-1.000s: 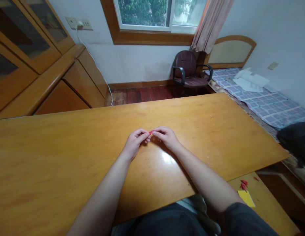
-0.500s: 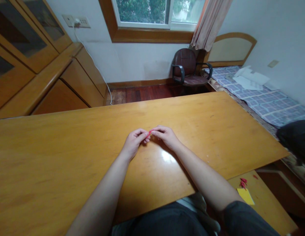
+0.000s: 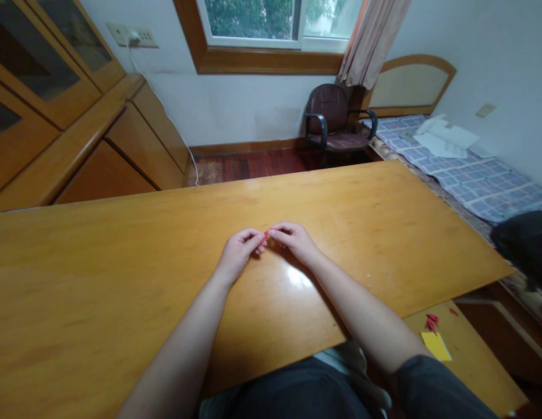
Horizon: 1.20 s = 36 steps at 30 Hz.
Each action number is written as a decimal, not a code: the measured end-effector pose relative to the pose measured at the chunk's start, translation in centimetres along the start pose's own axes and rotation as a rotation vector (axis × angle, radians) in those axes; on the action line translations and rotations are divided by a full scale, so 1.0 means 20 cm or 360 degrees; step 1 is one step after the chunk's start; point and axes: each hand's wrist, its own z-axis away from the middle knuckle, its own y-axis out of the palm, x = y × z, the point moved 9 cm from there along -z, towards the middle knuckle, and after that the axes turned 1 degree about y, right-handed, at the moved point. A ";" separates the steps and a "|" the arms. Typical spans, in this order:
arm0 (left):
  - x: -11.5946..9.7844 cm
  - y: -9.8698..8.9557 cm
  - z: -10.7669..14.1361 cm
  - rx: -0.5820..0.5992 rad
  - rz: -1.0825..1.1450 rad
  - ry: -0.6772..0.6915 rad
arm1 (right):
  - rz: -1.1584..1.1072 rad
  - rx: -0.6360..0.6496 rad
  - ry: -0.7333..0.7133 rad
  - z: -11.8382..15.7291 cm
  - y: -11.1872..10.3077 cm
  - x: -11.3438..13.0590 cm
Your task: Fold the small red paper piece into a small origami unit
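Between my two hands is a small red folded piece point(image 3: 265, 235), perhaps paper, mostly covered by the fingers. My left hand point(image 3: 241, 251) pinches its lower left end between thumb and fingers. From the other side, my right hand point(image 3: 296, 240) grips the upper end with thumb and forefinger. Both hands are just above the wooden table point(image 3: 122, 262), near its middle. The exact shape of the red piece is too small to make out.
On a lower wooden surface at the right lie several small red folded pieces point(image 3: 432, 323) and a yellow square sheet point(image 3: 436, 347). A black bag point(image 3: 524, 244) rests on the bed point(image 3: 475, 180). An office chair point(image 3: 329, 119) stands beyond the table's far edge.
Both hands stay in nearly the same place, still on the red piece. My right fingertips have shifted slightly, and a little less of the piece shows. The view has tilted very slightly.
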 end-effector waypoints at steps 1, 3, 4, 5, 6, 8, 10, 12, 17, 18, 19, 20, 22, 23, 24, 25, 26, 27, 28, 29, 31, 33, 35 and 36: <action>0.00 0.00 0.00 0.0021 -0.0006 0.0004 | -0.0004 0.0000 0.0005 0.00 0.00 0.00; 0.01 0.01 0.00 0.0057 -0.0006 0.0006 | -0.0013 0.0007 0.0014 0.00 0.00 0.01; 0.01 0.02 0.00 0.0070 0.0001 0.0005 | -0.0022 0.0012 0.0018 0.00 0.00 0.01; 0.01 0.02 0.00 0.0080 0.0012 0.0002 | -0.0035 0.0018 0.0023 0.00 0.00 0.01; 0.01 0.02 0.00 0.0089 0.0025 -0.0001 | -0.0049 0.0025 0.0029 0.00 0.00 0.01; 0.01 0.03 0.01 0.0107 0.0044 -0.0006 | -0.0070 0.0040 0.0044 0.01 0.00 0.01; 0.01 0.03 0.01 0.0116 0.0057 -0.0005 | -0.0073 0.0048 0.0050 0.01 0.00 0.01; 0.00 0.03 0.01 0.0123 0.0064 -0.0004 | -0.0069 0.0055 0.0041 0.00 0.00 0.00; 0.01 0.03 0.00 0.0124 0.0067 -0.0013 | -0.0087 0.0082 0.0031 0.00 0.00 -0.02; 0.02 0.03 0.00 0.0123 0.0064 -0.0014 | -0.0092 0.0084 0.0030 0.00 0.00 -0.02; 0.02 0.03 0.00 0.0122 0.0060 -0.0015 | -0.0096 0.0084 0.0027 0.00 0.00 -0.02; 0.03 0.02 0.00 0.0122 0.0057 -0.0015 | -0.0098 0.0085 0.0026 0.00 0.00 -0.02; 0.03 0.02 0.00 0.0126 0.0052 -0.0013 | -0.0097 0.0082 0.0019 0.00 0.00 -0.01; 0.04 0.02 0.00 0.0130 0.0048 -0.0012 | -0.0097 0.0083 0.0014 0.00 0.00 -0.01; 0.03 0.02 0.00 0.0134 0.0044 -0.0011 | -0.0096 0.0085 0.0009 0.00 0.00 -0.01; 0.03 0.03 0.00 0.0139 0.0040 -0.0010 | -0.0095 0.0089 0.0006 0.00 0.00 0.00; 0.03 0.03 0.00 0.0142 0.0035 -0.0009 | -0.0094 0.0092 0.0002 0.00 0.00 0.00; 0.03 0.03 0.00 0.0144 0.0031 -0.0008 | -0.0094 0.0095 0.0000 0.00 0.01 0.00; 0.03 0.03 0.00 0.0147 0.0027 -0.0006 | -0.0095 0.0098 0.0000 0.00 0.01 0.00; 0.03 0.03 0.00 0.0151 0.0021 -0.0003 | -0.0098 0.0099 0.0000 0.00 0.01 0.00; 0.02 0.04 0.00 0.0160 0.0010 0.0000 | -0.0107 0.0095 0.0005 0.00 0.01 0.00; 0.02 0.04 0.00 0.0163 0.0001 -0.0002 | -0.0110 0.0088 0.0010 0.00 0.01 0.00; 0.02 0.04 0.00 0.0159 -0.0009 0.0000 | -0.0109 0.0083 0.0008 0.01 0.01 0.00; 0.02 0.04 0.00 0.0157 -0.0019 0.0001 | -0.0107 0.0083 0.0005 0.01 0.01 0.00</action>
